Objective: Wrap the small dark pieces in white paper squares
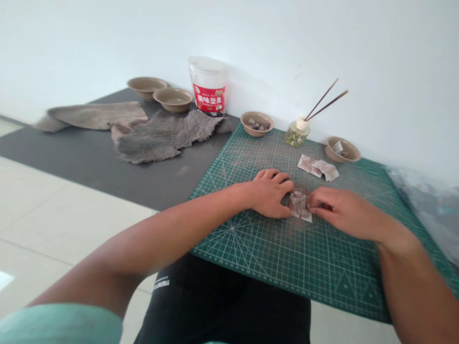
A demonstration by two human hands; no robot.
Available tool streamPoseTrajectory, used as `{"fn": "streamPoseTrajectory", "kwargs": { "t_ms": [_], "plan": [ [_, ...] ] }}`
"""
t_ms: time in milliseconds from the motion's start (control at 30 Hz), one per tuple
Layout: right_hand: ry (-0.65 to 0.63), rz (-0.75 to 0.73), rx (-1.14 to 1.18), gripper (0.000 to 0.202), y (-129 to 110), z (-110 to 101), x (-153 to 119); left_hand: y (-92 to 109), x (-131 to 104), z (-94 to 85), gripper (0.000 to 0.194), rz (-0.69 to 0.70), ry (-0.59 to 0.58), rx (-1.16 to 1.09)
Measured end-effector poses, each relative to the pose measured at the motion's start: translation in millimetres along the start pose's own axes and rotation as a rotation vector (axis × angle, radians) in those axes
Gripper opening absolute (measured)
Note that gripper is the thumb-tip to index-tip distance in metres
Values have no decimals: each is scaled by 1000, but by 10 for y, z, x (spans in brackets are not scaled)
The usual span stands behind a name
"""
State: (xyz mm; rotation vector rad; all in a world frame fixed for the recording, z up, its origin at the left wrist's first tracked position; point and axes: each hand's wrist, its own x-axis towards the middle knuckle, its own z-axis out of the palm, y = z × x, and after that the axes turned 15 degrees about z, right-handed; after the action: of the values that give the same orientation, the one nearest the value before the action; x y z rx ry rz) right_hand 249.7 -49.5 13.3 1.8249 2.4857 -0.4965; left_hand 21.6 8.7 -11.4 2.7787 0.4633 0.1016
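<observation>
A small crumpled white square (300, 205) with brown stains lies on the green cutting mat (272, 246); whether it is paper or cloth I cannot tell. My left hand (272, 193) rests palm down at its left side, fingers apart and bent onto the mat, the thumb at the square's edge. On the other side, my right hand (340, 210) has its thumb and fingers pinched together at the square's right edge. Two more brown-stained white pieces (318, 167) lie partly overlapping just beyond my hands.
Along the wall stand a bowl of dark bits (257, 125), a reed diffuser (297, 131), a bowl with white scraps (342, 149), a lidded tub (208, 86) and two brown bowls (174, 99). Grey rags (161, 134) lie at left, clear plastic (430, 205) at right.
</observation>
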Motion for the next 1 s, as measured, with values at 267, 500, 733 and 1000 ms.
{"fn": "streamPoseTrajectory", "kwargs": {
  "t_ms": [267, 500, 733, 1000],
  "plan": [
    [81, 13, 1, 14, 4, -10, 23, 0, 5, 15, 58, -22, 14, 11],
    [171, 50, -51, 17, 15, -2, 55, 3, 7, 19, 58, -13, 23, 12],
    [38, -45, 37, 15, -68, 12, 28, 16, 6, 3, 59, -2, 7, 11],
    [-59, -78, 26, 13, -90, -12, -45, 12, -1, 6, 58, 0, 12, 8]
  ]
}}
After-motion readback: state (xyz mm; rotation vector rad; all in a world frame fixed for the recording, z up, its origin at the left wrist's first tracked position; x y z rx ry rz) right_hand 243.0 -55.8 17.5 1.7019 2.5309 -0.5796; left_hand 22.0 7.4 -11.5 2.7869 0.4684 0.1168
